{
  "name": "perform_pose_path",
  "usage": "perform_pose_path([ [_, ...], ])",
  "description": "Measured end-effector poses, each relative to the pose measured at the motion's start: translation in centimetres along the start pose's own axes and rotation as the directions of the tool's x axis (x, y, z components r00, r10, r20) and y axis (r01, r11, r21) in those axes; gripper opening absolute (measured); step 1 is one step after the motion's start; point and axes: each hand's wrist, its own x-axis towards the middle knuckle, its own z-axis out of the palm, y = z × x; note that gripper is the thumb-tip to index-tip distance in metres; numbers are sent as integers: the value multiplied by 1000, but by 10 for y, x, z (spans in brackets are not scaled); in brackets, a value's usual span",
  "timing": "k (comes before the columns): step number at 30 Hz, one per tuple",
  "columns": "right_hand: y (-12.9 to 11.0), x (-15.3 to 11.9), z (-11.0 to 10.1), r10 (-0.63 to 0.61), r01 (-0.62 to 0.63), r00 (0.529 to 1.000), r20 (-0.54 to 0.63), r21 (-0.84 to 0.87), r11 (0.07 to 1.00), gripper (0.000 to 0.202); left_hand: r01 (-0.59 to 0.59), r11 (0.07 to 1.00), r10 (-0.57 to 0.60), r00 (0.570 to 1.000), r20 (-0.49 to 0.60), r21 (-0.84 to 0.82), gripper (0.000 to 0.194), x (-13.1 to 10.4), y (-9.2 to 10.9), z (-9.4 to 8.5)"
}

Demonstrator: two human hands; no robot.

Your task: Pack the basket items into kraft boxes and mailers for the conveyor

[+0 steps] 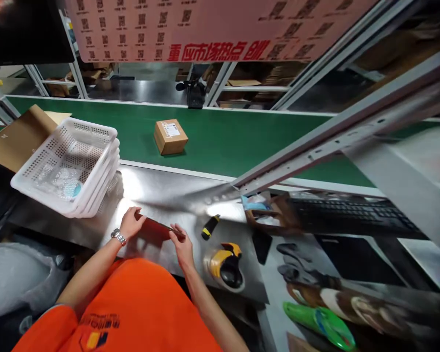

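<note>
Over the steel bench (146,176), my left hand (132,224) and my right hand (182,247) pinch opposite ends of a thin flat brown piece (157,224). It looks like cardboard and is seen nearly edge-on, so its face is mostly hidden. A watch is on my left wrist. Right of my right hand lies a black and yellow utility knife (210,228). Nearer to me sits a yellow and black tape dispenser (225,266), with a roll of tape by it. Neither of these is touched by a hand.
A stack of white perforated baskets (22,182) stands at left, the top one holding clear plastic packaging. Behind runs a green conveyor belt (242,142) with a labelled cardboard box (171,138). A slanted metal post (308,151) rises at right, near a keyboard (344,212).
</note>
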Motion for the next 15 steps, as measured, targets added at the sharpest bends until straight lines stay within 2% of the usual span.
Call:
perform_pose_path([
  [3,3,-2,6,-10,14,991,-131,34,999,84,85,993,-94,990,108,85,28,8,5,-9],
  [6,0,-2,10,-42,43,990,-137,7,999,82,91,960,-153,963,223,266,38,14,12,-23],
  [8,-9,-2,9,-66,67,997,-26,7,998,81,42,927,-133,966,223,373,52,16,13,-30],
  [10,-20,-3,7,-82,76,984,158,44,996,77,-7,904,-78,980,181,427,59,15,14,-32],
  [12,-32,-4,4,-80,53,940,331,92,994,75,-37,886,-42,986,160,463,57,13,15,-32],
  [15,-41,-5,6,-53,-11,859,509,122,993,80,-50,844,-56,982,181,534,55,9,20,-26],
])
